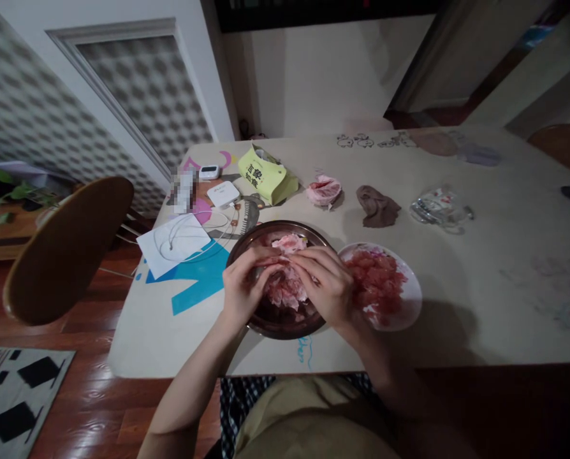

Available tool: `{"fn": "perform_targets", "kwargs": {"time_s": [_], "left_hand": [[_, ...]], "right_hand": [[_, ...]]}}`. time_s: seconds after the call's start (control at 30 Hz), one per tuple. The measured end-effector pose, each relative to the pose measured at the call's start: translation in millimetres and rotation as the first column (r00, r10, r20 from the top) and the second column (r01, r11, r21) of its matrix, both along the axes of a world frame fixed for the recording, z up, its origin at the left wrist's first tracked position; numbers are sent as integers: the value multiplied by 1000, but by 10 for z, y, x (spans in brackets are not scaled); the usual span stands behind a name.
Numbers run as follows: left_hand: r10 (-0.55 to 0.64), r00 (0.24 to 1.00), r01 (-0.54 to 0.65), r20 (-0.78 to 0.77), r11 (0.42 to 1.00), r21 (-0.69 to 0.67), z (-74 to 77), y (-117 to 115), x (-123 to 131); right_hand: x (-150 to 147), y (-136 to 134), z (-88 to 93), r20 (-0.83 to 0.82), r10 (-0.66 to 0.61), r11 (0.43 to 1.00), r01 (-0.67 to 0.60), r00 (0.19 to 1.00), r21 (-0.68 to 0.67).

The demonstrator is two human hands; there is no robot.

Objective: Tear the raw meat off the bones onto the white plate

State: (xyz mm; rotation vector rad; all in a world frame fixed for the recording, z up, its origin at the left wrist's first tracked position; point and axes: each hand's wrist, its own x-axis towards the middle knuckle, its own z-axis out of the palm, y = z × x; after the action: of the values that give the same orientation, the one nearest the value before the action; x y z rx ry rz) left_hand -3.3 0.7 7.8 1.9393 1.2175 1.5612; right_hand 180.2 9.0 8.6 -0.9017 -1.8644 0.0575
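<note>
Where the L hand and R hand meet, a pomelo segment sits btwn the fingertips, above the metal bowl & over the membrane scraps inside it. The pomelo pulp lies to the right of the R hand, on a plate just beside the bowl. The pomelo chunk rests on the table, beyond the bowl & apart from both hands.

Materials: bowl = round, dark, glossy, w/ narrow rim. Scraps = pale pink, ragged, thin-edged. Pulp = red, moist-looking, heaped in loose pcs. Plate = white, round. Chunk = rounded, w/ pinkish-white pith around red flesh.

Hand state: L hand, fingers curled, thumb & index pinching the segment; R hand, same grip from opp. side, fingers bent fwd. Segment mostly masked by fingers; exact shape cannot be told.
</note>
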Motion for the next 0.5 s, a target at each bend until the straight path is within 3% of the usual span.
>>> {"fn": "perform_targets", "kwargs": {"time_s": [0.1, 0.3, 0.5], "left_hand": [[-24, 991, 31, -133, 998, 54, 25, -3, -15], [-9, 987, 18, -158, 999, 50, 55, -4, -13], [-37, 964, 89, -264, 978, 187, 38, -11, -14]], "right_hand": [[17, 19, -4, -9, 3, 999, -2, 1000, 33], [14, 42, -15, 8, 18, 1000, -18, 1000, -9], [31, 20, -81, 135, -19, 988, -3, 991, 158]]}}
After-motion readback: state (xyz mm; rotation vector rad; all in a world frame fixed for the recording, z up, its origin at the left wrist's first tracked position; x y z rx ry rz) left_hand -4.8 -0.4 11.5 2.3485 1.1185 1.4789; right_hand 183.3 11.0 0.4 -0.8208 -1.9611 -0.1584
